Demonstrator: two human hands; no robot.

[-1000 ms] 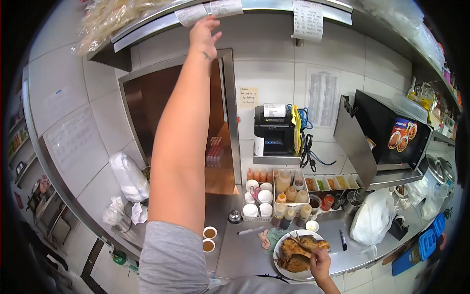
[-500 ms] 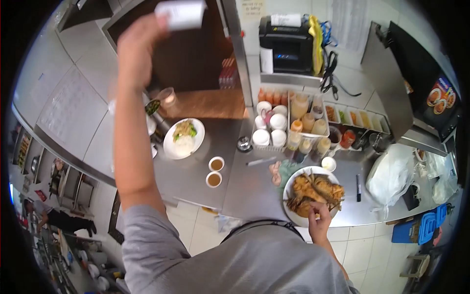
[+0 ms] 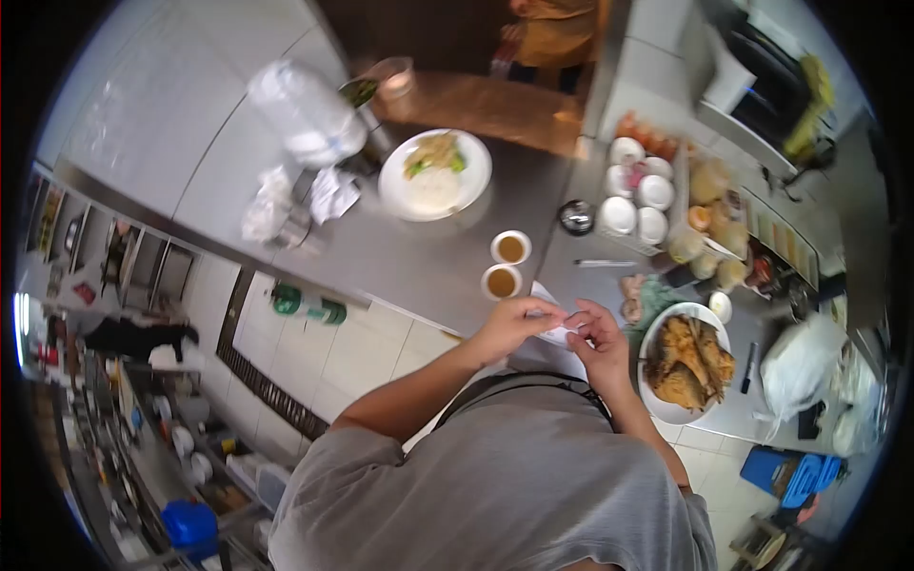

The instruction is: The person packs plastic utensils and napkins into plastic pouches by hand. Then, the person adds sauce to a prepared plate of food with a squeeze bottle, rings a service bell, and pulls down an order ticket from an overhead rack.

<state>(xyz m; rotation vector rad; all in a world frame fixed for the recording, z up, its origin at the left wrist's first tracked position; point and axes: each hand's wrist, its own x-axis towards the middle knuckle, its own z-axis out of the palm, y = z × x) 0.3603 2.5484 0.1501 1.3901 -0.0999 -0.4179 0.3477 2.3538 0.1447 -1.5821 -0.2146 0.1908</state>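
My left hand (image 3: pixel 519 326) and my right hand (image 3: pixel 602 344) meet in front of my body at the counter's edge. Both are closed on a small white paper slip (image 3: pixel 555 333) between them. Two small cups of brown sauce (image 3: pixel 510 248) stand just beyond my left hand. To the right of my right hand lies a white plate (image 3: pixel 657 404) with browned fried pieces (image 3: pixel 687 366). A pinkish and green cloth (image 3: pixel 652 300) is between that plate and the sauce cups.
A plate with rice and a topping (image 3: pixel 436 190) sits farther back. White cups in a basket (image 3: pixel 636 195), sauce bottles (image 3: pixel 714 224), a marker (image 3: pixel 751 366) and a plastic bag (image 3: pixel 804 362) are at the right. Beyond the pass window stands a person (image 3: pixel 557 38); another person (image 3: pixel 138 335) is far left.
My left hand has come down from the rail with the paper slip. My right hand has left the fried pieces and now holds the slip too. The view has turned left and down.
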